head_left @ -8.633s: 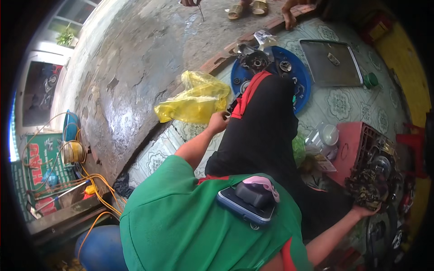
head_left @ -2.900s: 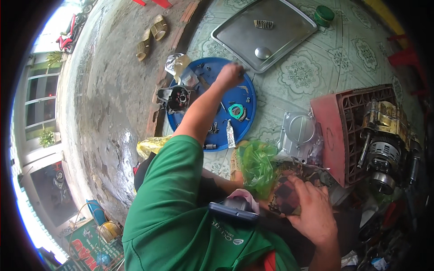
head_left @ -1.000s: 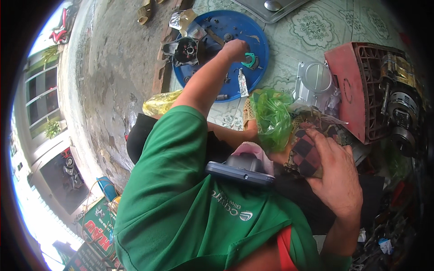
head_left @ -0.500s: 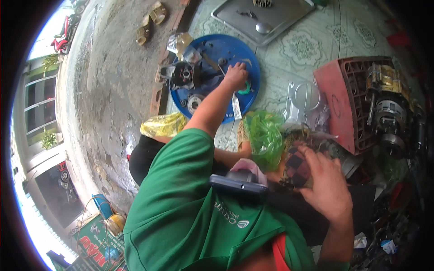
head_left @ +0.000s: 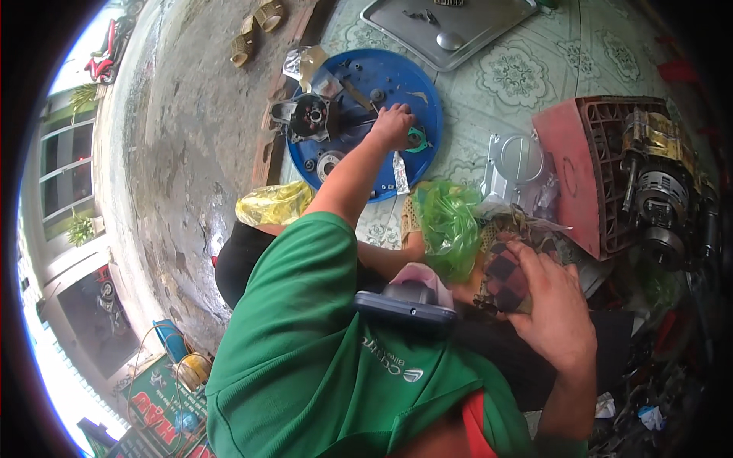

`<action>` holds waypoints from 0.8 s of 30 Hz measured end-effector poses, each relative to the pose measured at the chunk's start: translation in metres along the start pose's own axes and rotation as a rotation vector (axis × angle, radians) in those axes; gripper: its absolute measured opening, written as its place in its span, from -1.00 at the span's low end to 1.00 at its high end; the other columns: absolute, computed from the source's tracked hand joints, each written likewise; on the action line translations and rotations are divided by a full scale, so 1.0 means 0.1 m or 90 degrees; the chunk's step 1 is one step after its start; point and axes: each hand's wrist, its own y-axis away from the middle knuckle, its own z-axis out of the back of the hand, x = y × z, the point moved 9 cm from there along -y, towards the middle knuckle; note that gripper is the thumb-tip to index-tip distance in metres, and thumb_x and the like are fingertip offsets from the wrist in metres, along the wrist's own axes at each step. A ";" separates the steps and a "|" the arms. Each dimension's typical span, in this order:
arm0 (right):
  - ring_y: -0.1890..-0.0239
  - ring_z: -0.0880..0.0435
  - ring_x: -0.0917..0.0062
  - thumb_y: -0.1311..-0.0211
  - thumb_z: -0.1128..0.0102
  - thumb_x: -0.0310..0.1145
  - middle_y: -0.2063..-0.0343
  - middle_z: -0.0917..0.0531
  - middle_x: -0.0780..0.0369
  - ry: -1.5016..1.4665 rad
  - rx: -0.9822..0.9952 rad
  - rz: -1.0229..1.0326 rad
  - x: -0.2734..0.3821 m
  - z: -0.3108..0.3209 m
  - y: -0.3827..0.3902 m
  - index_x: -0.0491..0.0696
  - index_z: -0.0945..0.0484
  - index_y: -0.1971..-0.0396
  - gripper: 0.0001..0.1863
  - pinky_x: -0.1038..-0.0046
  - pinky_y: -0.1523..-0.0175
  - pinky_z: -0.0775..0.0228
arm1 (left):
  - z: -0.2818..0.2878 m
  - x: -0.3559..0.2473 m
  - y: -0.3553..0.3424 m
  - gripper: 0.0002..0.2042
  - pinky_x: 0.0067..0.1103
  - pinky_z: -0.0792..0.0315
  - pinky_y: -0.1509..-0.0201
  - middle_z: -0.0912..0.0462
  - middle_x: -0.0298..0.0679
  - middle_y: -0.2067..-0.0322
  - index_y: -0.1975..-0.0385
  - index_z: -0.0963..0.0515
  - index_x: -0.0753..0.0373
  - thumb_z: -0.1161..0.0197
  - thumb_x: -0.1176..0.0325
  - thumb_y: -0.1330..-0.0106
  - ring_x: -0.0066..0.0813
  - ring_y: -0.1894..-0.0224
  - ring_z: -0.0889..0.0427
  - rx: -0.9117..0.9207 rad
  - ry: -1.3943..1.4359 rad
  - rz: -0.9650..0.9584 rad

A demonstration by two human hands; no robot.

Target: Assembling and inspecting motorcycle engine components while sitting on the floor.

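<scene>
My left hand (head_left: pixel 392 126) reaches out over a round blue tray (head_left: pixel 429 91) and rests there with its fingers curled down, right beside a green ring (head_left: pixel 417 140). Whatever is under the fingers is hidden. A dark engine part (head_left: pixel 309 118) and small metal pieces lie on the tray to the hand's left. My right hand (head_left: pixel 557 309) is near my lap and grips a dark checkered cloth (head_left: pixel 504 278), next to a crumpled green plastic bag (head_left: pixel 447 225).
A silver engine cover (head_left: pixel 515 160) lies beside a red crate (head_left: pixel 584 164) that holds a motor (head_left: pixel 660 198). A metal tray (head_left: pixel 458 27) sits farther out. A yellow plastic bag (head_left: pixel 275 202) lies by my left knee. A phone-like device (head_left: pixel 408 305) hangs on my green shirt.
My left hand went from the yellow bag out to the blue tray and has stayed by the green ring. My right hand left the crate and took hold of the checkered cloth.
</scene>
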 end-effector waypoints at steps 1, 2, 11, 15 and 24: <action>-0.02 -0.54 0.20 0.27 -0.55 -0.38 0.08 -0.58 0.14 0.010 0.023 -0.028 -0.05 -0.05 0.01 -0.03 -0.33 -0.19 -0.12 0.22 -0.06 -0.24 | 0.01 -0.03 0.00 -0.48 -0.19 -0.37 -0.11 -0.49 -0.20 0.03 0.15 -0.60 0.13 -0.50 0.10 0.18 -0.21 -0.14 -0.44 -0.022 0.008 0.007; -0.02 -0.54 0.20 0.27 -0.55 -0.38 0.08 -0.58 0.14 0.009 0.022 -0.032 -0.07 -0.05 0.01 -0.03 -0.33 -0.19 -0.12 0.22 -0.06 -0.24 | 0.00 -0.07 -0.02 -0.48 -0.19 -0.37 -0.11 -0.49 -0.20 0.03 0.15 -0.60 0.13 -0.50 0.10 0.18 -0.21 -0.14 -0.44 -0.021 0.009 0.003; 0.08 -0.58 0.16 0.14 -0.44 -0.41 0.22 -0.57 0.08 0.007 -0.022 0.005 -0.02 0.06 0.04 -0.06 -0.35 -0.16 -0.25 0.16 -0.06 -0.28 | -0.31 0.10 -0.20 -0.54 -0.17 -0.59 0.30 -0.69 -0.11 0.38 0.24 -0.65 0.24 -0.53 0.17 0.17 -0.02 0.36 -0.70 0.087 0.263 -0.066; 0.08 -0.58 0.16 0.13 -0.44 -0.39 0.20 -0.57 0.08 0.000 -0.010 -0.010 -0.11 0.04 0.04 -0.04 -0.34 -0.17 -0.25 0.14 -0.09 -0.28 | -0.33 0.37 -0.30 -0.59 -0.42 -0.70 0.28 -0.69 -0.14 0.20 -0.03 -0.55 0.38 -0.41 0.41 -0.17 -0.29 0.21 -0.71 0.179 0.815 0.256; -0.06 -0.53 0.20 0.22 -0.47 -0.45 0.04 -0.58 0.13 -0.001 0.068 -0.078 -0.27 -0.04 -0.08 -0.02 -0.30 -0.23 -0.14 0.15 -0.16 -0.22 | 0.35 1.27 -1.24 -0.44 -0.34 -0.67 0.15 -0.67 0.03 0.16 -0.08 -0.50 0.44 -0.45 0.37 -0.05 -0.14 0.19 -0.72 -0.393 0.967 0.453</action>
